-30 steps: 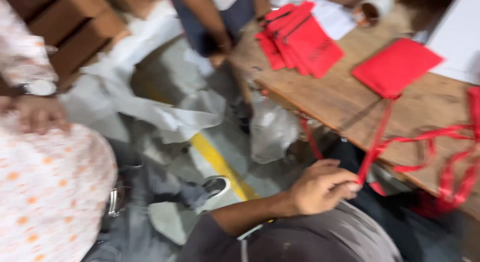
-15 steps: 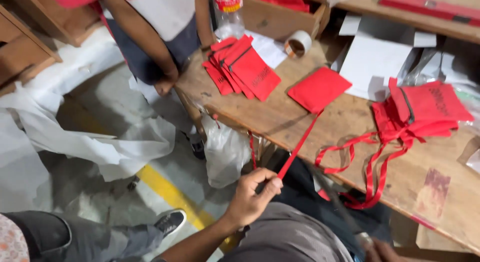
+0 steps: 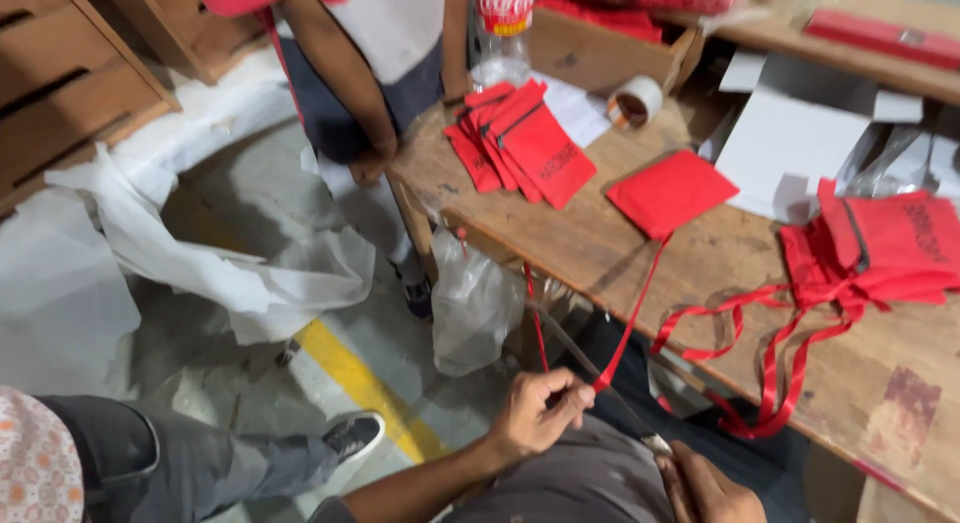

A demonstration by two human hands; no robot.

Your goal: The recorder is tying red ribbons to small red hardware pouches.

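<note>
- Two hands of mine show at the bottom of the head view: my left hand (image 3: 540, 413) at about 6 o'clock, my right hand (image 3: 708, 488) at about 5 o'clock, partly cut by the lower edge.
- My left grip is together, thumb and fingers pinched on a red ribbon (image 3: 632, 318) that runs taut up toward 1 o'clock to a flat red pouch (image 3: 670, 191) lying on the wooden bench (image 3: 620, 248).
- My right grip sits closed around the end of a thin, pale rod-like tool (image 3: 600, 368); what kind of tool it is I cannot tell. Its shaft slants up to 11 o'clock and crosses just beside the pinched ribbon.
- At 12 o'clock from the pouch, near the bench corner, lies a fanned stack of red pouches (image 3: 520, 143).
- At 3 o'clock a second pile of red pouches (image 3: 890, 248) rests on the bench, its loose red straps (image 3: 770, 343) looping over the bench edge.
- A roll of tape (image 3: 632, 101) and white paper sheets (image 3: 790, 143) lie at the far side, with a clear bottle (image 3: 502, 33) beyond the fanned stack.
- A clear plastic bag (image 3: 470, 308) hangs at the bench corner, at 11 o'clock from my left hand.
- Another person (image 3: 360, 73) stands at the bench's far corner at 11 o'clock; a grey-trousered leg with a dark shoe (image 3: 352, 438) shows at 8 o'clock, on a floor strewn with white plastic sheeting (image 3: 180, 243).
</note>
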